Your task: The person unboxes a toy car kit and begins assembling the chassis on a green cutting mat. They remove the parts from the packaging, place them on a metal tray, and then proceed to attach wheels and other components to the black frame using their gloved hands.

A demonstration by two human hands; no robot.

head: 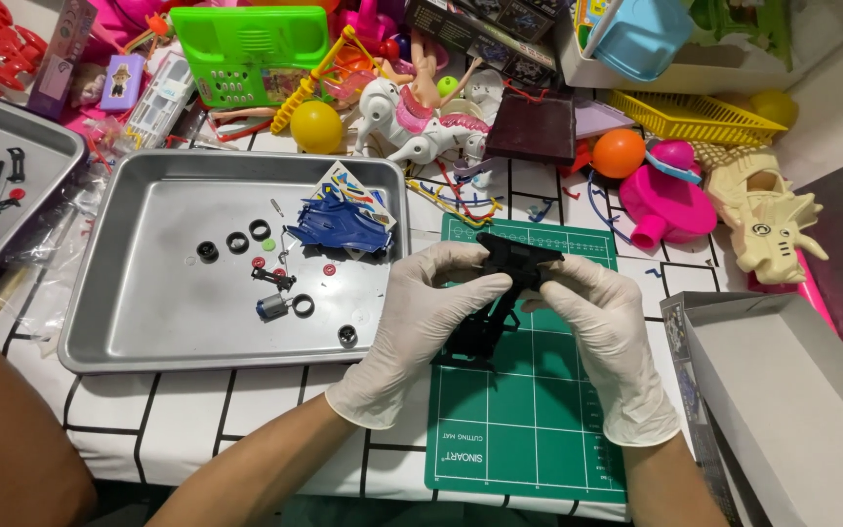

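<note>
- Left hand and right hand, both gloved, hold a black chassis between them, fingers closed on its top end.
- The chassis hangs above the green mat.
- At 9 o'clock of the hands, a tray holds a blue shell and wheels.

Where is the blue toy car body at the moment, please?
In the head view, the blue car body lies in the metal tray's upper right corner, left of the green cutting mat and beside small black wheels.
</note>
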